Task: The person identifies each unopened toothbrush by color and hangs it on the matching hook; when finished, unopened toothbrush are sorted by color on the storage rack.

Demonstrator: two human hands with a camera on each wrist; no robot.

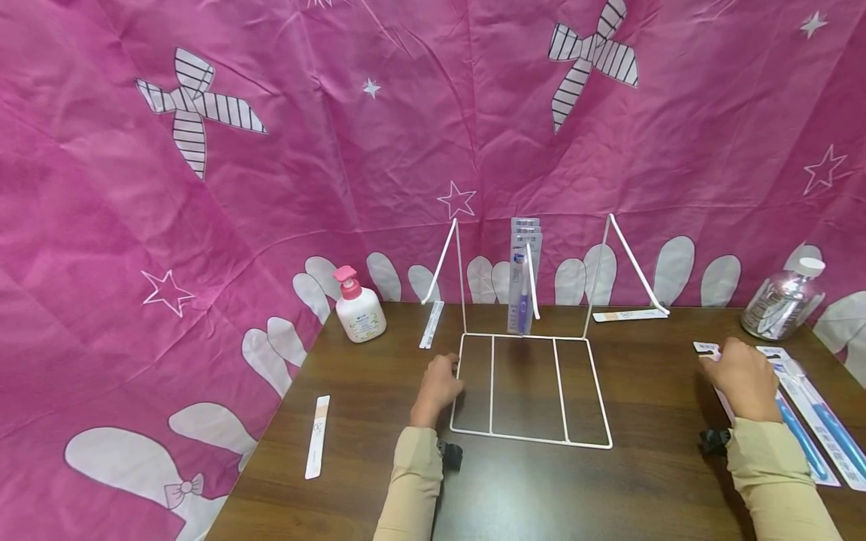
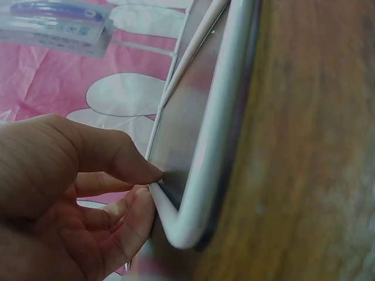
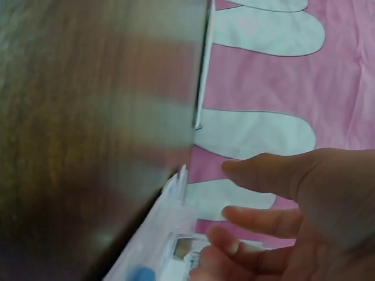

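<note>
A white wire rack (image 1: 492,383) stands on the table, three arms jutting forward from its upright back. My left hand (image 1: 438,387) pinches the rack's left side wire (image 2: 164,206) between thumb and fingers, close to a corner of the base. From the rack's middle arm hang several clear toothbrush packs (image 1: 519,300), a purple toothbrush showing in the front one. On the far right, my right hand (image 1: 743,379) is over flat toothbrush packs (image 1: 822,409) with blue handles. Its thumb and fingers are apart in the right wrist view, with a pack (image 3: 155,243) just below them.
A white pump bottle (image 1: 361,315) with a pink top stands at the back left, and a silver bottle (image 1: 778,308) at the back right. Slim white packets lie at the left (image 1: 316,443), behind the left hand (image 1: 431,324) and near the back edge (image 1: 629,315). A pink curtain (image 1: 379,165) hangs behind.
</note>
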